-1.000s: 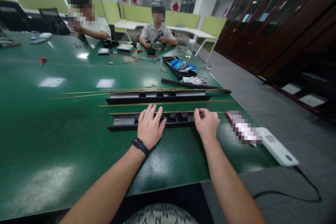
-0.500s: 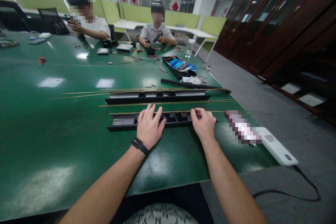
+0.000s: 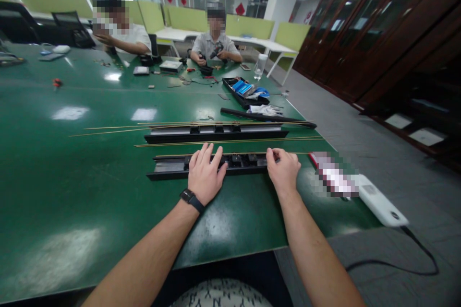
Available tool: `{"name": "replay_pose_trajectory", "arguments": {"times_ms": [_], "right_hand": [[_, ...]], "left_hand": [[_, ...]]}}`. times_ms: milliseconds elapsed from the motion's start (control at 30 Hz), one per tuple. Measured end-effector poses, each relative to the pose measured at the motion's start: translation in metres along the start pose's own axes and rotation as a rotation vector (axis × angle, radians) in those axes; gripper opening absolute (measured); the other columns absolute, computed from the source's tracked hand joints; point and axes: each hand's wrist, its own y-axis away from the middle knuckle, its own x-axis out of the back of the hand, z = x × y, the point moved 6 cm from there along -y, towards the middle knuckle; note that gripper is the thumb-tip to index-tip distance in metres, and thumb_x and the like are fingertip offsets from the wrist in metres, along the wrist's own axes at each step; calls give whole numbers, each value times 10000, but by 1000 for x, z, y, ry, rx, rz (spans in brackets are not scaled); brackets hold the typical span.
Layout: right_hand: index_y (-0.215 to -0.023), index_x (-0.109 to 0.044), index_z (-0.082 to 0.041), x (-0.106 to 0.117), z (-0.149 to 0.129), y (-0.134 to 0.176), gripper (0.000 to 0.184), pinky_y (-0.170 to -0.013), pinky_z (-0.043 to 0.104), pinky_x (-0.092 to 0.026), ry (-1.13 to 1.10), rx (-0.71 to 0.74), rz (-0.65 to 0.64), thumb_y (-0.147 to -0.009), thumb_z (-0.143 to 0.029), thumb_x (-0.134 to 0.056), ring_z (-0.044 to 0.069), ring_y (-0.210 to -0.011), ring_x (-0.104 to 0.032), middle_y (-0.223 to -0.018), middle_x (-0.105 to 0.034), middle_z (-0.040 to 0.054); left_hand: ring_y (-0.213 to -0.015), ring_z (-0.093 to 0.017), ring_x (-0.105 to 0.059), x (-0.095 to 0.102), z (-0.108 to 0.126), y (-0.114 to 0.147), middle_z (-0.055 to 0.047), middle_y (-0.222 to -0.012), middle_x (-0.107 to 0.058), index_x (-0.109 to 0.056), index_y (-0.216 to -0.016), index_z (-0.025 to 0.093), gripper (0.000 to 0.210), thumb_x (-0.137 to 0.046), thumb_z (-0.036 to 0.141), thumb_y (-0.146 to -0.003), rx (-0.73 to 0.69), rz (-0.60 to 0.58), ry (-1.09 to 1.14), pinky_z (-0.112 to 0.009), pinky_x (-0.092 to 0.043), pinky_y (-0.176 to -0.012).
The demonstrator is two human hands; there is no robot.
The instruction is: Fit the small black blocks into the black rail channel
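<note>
My left hand [image 3: 206, 173] lies with fingers spread across the near black track [image 3: 173, 174], a long trough with a silvery inside and several small black blocks [image 3: 236, 160]. At the track's right end my right hand [image 3: 283, 167] is closed in a pinch on a thin brass-coloured rod [image 3: 248, 154]. This rod runs along the track's far edge and passes under or beside my left fingertips; the exact contact is hidden. Just beyond lie more thin rods [image 3: 162, 144] and a second black track [image 3: 212, 137] with small blocks inside.
Right of my right hand are a red-edged phone [image 3: 329, 172] and a white corded device [image 3: 382, 201] near the table edge. Farther back lie a black bar [image 3: 266, 117], white gloves [image 3: 264, 110] and a black tray [image 3: 245, 102]. Two people sit across the green table [image 3: 108, 163].
My right hand has slid a little to the right, and the rod's left end has shifted right with it. My left hand stays in place on the near track.
</note>
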Motion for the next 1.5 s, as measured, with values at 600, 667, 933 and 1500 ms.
{"name": "replay_pose_trajectory", "arguments": {"times_ms": [600,667,933,1500], "right_hand": [[-910,-753,-225,-1,-6,0,280,-852,369,-312,31,53,-10,-988,-442,-594,250,-963,-555,-848,-731,53],[-909,-758,-217,-2,-6,0,283,-832,360,-304,56,56,-8,-992,-431,-592,244,-941,-541,-842,-727,57],[-901,-767,-212,-4,-8,-3,300,-809,350,-271,110,67,-9,-1015,-420,-585,231,-920,-507,-830,-707,58],[-970,-741,-221,-4,-7,0,254,-840,359,-289,34,73,5,-1012,-425,-596,239,-929,-537,-823,-708,37]], "left_hand": [[-1539,-338,-439,0,0,0,-180,-1563,-578,-596,-1497,192,501,-492,409,-1057,-8,6,-25,-539,-352,-1243],[-1540,-339,-438,-1,0,0,-177,-1565,-577,-596,-1498,191,501,-490,410,-1060,-9,7,-25,-536,-350,-1243],[-1539,-344,-439,-2,-1,0,-178,-1563,-579,-603,-1497,196,503,-502,412,-1054,-6,10,-24,-539,-350,-1243],[-1532,-340,-449,0,1,0,-175,-1561,-582,-606,-1493,195,496,-505,407,-1056,-9,12,-25,-533,-347,-1242]]}}
